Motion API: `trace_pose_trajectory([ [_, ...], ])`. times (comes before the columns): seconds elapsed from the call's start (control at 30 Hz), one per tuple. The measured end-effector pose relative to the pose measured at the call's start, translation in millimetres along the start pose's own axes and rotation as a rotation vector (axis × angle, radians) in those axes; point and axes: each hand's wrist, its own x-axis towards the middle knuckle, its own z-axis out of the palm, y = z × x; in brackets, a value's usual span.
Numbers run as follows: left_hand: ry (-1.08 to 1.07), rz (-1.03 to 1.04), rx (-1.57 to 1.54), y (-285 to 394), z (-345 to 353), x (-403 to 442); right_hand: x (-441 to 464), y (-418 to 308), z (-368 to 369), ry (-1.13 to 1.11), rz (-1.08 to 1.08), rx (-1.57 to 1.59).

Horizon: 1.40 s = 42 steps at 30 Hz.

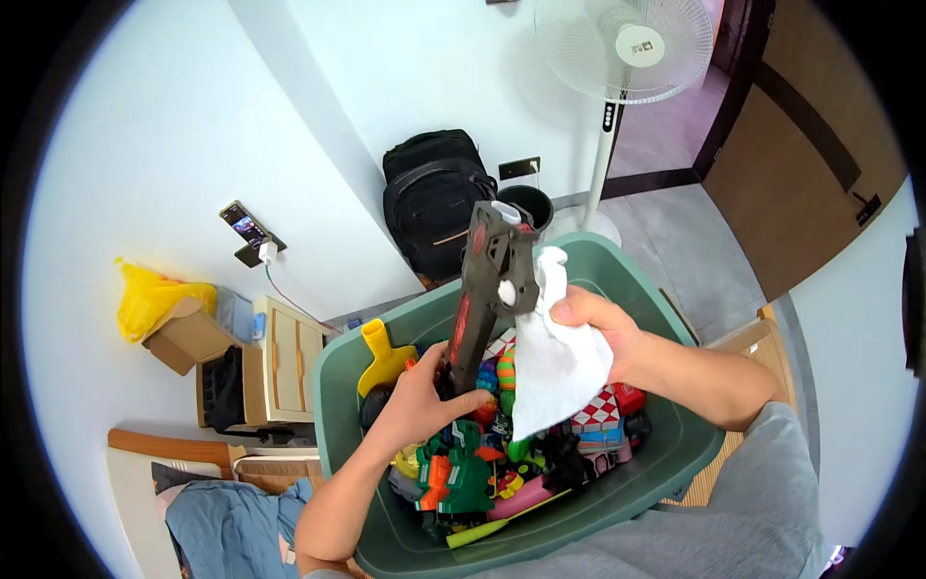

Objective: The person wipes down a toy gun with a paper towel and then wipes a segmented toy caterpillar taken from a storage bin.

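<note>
My left hand [427,403] is closed around the lower end of a dark grey toy gun [475,299] with red patches, held upright above the bin. Between the fingers and thumb of my right hand [598,333] is a white cloth [559,372], which hangs down and touches or nearly touches the toy gun's side. Below both hands, a large green plastic bin [333,439] holds many toys. Among them are a yellow toy shovel [386,362], a green and orange toy [456,480] and a red and white patterned block [596,413].
A black backpack [439,203] and a dark waste bin [529,201] stand by the wall behind. A white standing fan [603,159] is near the doorway. Left are a drawer cabinet [294,362], a cardboard box [178,338] and a yellow bag [159,299]. A phone [244,224] is at the wall socket.
</note>
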Motion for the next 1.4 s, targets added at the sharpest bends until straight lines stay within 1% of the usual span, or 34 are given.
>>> trace_pose_trajectory([
  [0.07, 0.072, -0.028, 0.07, 4.7, -1.8, -0.8, -0.9, 0.3, -1.2, -0.045, -0.008, -0.03],
  [0.1, 0.079, -0.025, 0.067, 9.5, -4.1, -2.4, -2.0, -0.3, 0.1, -0.041, -0.008, -0.087],
  [0.17, 0.203, -0.128, 0.019, 18.9, -10.4, -5.2, -4.4, -3.1, 1.9, -0.048, 0.01, -0.172],
  [0.2, 0.206, -0.13, 0.013, 12.4, -13.6, -3.4, -6.5, -6.0, 5.3, -0.047, 0.016, -0.174],
  [0.27, 0.464, 0.122, 0.077, -9.5, -23.5, 1.1, -12.1, -11.3, 14.8, -0.068, 0.058, -0.449],
  [0.3, 0.532, 0.228, 0.206, -11.7, -29.0, 1.9, -11.9, -10.8, 17.4, -0.098, 0.075, -0.519],
  [0.33, 0.527, 0.22, 0.202, -11.4, -29.8, 1.6, -10.9, -10.7, 16.4, -0.092, 0.082, -0.513],
  [0.37, 0.584, 0.241, 0.235, -8.3, -30.3, -0.3, -9.7, -10.9, 14.4, -0.172, 0.172, -0.617],
  [0.4, 0.643, 0.263, 0.27, -5.8, -30.4, -1.3, -9.7, -8.1, 15.8, -0.203, 0.241, -0.632],
  [0.43, 0.657, 0.255, 0.281, -4.9, -29.3, -1.0, -9.8, -5.2, 17.2, -0.236, 0.309, -0.65],
  [0.47, 0.655, 0.249, 0.277, -4.2, -28.3, -0.7, -9.9, -1.1, 15.8, -0.234, 0.315, -0.647],
  [0.53, 0.707, 0.25, 0.298, -2.4, -27.0, -1.0, -7.0, 4.5, 16.8, -0.25, 0.444, -0.536],
  [0.57, 0.708, 0.246, 0.297, -0.9, -26.8, -1.3, -9.3, -2.4, 22.4, -0.265, 0.498, -0.54],
  [0.6, 0.778, 0.308, 0.348, 1.1, -26.4, -1.4, -9.0, -2.2, 23.0, -0.265, 0.5, -0.538],
  [0.63, 0.847, 0.37, 0.399, 3.5, -25.6, -2.1, -9.0, -1.8, 23.3, -0.277, 0.556, -0.599],
  [0.7, 0.87, 0.409, 0.417, 10.8, -22.9, -4.7, -8.9, 0.4, 24.1, -0.323, 0.656, -0.709],
  [0.73, 0.894, 0.448, 0.435, 13.4, -22.1, -5.7, -8.7, 2.9, 25.7, -0.322, 0.656, -0.708],
  [0.77, 0.891, 0.447, 0.436, 14.4, -21.8, -6.2, -8.3, 5.8, 27.9, -0.327, 0.676, -0.712],
  [0.8, 0.936, 0.452, 0.493, 15.0, -21.5, -6.5, -7.6, 7.8, 29.1, -0.332, 0.695, -0.717],
  [0.83, 0.98, 0.457, 0.551, 15.9, -21.5, -6.9, -5.2, 10.7, 25.3, -0.347, 0.681, -0.784],
  [0.87, 0.979, 0.456, 0.552, 18.2, -22.0, -7.0, -4.6, 13.1, 26.4, -0.347, 0.681, -0.782],
  [0.93, 1.12, 0.531, 0.6, 23.2, -23.1, -6.3, -5.7, 21.3, 30.0, -0.123, 0.597, -0.642],
  [0.97, 1.094, 0.559, 0.668, 19.1, -26.9, -7.9, -4.2, 28.0, 24.8, 0.018, 0.588, -0.652],
  [1.0, 1.09, 0.563, 0.67, 15.6, -25.0, -5.9, -1.6, 30.6, 15.9, 0.02, 0.583, -0.65],
  [1.07, 1.005, 0.686, 0.224, 8.5, -21.5, -1.9, 3.5, 32.1, 2.0, -0.023, 0.6, -0.485],
  [1.1, 0.965, 0.745, 0.279, 7.3, -23.4, -2.5, 4.3, 30.5, 3.3, -0.021, 0.603, -0.476],
  [1.13, 0.963, 0.746, 0.28, 8.0, -24.7, -3.6, 4.6, 31.9, 2.9, -0.021, 0.602, -0.475],
  [1.2, 0.898, 0.927, 0.302, 13.6, -27.1, -6.7, 6.1, 35.8, -0.1, 0.064, 0.547, -0.44],
  [1.23, 0.893, 0.93, 0.302, 16.0, -26.9, -8.8, 8.1, 37.4, -3.4, 0.066, 0.542, -0.438],
  [1.3, 0.801, 1.055, 0.305, 20.5, -24.3, -16.2, 13.6, 37.7, -10.9, 0.276, 0.365, -0.268],
  [1.33, 0.796, 1.058, 0.304, 22.2, -20.2, -23.3, 17.1, 33.0, -13.1, 0.27, 0.305, -0.22],
  [1.37, 0.635, 1.006, 0.047, 23.8, -13.2, -31.9, 20.1, 26.6, -19.2, 0.285, 0.297, -0.231],
  [1.4, 0.561, 1.0, -0.052, 26.4, -9.3, -35.8, 21.8, 21.4, -24.2, 0.299, 0.29, -0.243],
])
